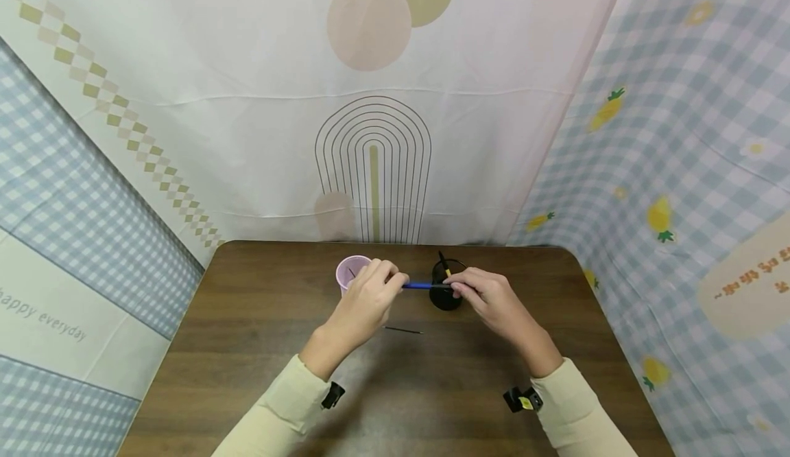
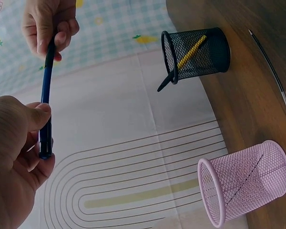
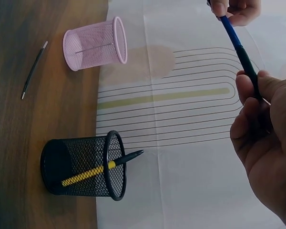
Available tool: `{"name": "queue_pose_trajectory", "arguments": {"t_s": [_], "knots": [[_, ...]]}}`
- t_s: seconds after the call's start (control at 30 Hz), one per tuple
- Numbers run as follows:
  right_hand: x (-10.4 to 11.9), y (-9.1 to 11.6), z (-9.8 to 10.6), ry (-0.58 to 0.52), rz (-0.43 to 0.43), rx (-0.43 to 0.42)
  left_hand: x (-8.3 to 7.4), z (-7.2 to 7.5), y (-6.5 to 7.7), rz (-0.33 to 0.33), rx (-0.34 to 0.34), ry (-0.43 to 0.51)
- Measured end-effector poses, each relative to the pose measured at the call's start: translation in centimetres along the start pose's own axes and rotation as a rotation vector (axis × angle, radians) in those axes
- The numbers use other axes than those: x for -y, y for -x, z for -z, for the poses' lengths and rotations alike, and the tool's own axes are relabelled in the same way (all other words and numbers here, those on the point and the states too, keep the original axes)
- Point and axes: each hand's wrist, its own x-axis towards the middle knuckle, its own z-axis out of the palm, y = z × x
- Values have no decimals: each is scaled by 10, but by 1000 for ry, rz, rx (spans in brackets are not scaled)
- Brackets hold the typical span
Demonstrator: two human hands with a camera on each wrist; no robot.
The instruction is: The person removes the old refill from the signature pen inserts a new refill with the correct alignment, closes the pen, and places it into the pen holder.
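A blue pen with a dark grip section point(image 1: 421, 285) is held level between both hands above the table. My left hand point(image 1: 369, 294) pinches its blue end between thumb and fingers; that end is best seen in the left wrist view, on the pen barrel point(image 2: 46, 90). My right hand point(image 1: 494, 300) pinches the dark end, and its tip is hidden by the fingers. On the table beneath lies a thin dark pen refill point(image 1: 404, 330) with a pale end, touched by neither hand.
A pink mesh cup point(image 3: 93, 44) at the table's back holds a thin dark stick. To its right stands a black mesh cup point(image 3: 81, 162) with a yellow and black pen point(image 3: 88, 174) leaning inside. Patterned cloths hang behind and beside the wooden table point(image 1: 259, 306).
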Motion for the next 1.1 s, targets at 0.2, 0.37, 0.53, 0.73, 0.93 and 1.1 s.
{"name": "queue_pose_trajectory", "arguments": {"t_s": [0.2,0.37,0.53,0.73,0.93,1.1], "knots": [[0,0,-1,-33,-51,-2,-1,0,1,2,9,-9],[3,-1,0,-42,-78,-3,-2,0,1,11,19,-14],[3,0,1,-56,-102,8,-1,0,2,14,19,-14],[4,1,4,-86,-154,55,-1,-1,2,17,20,-11],[3,2,5,-76,-145,55,-1,0,2,22,22,-7],[3,3,5,-60,-152,56,-1,0,2,29,25,5]]}}
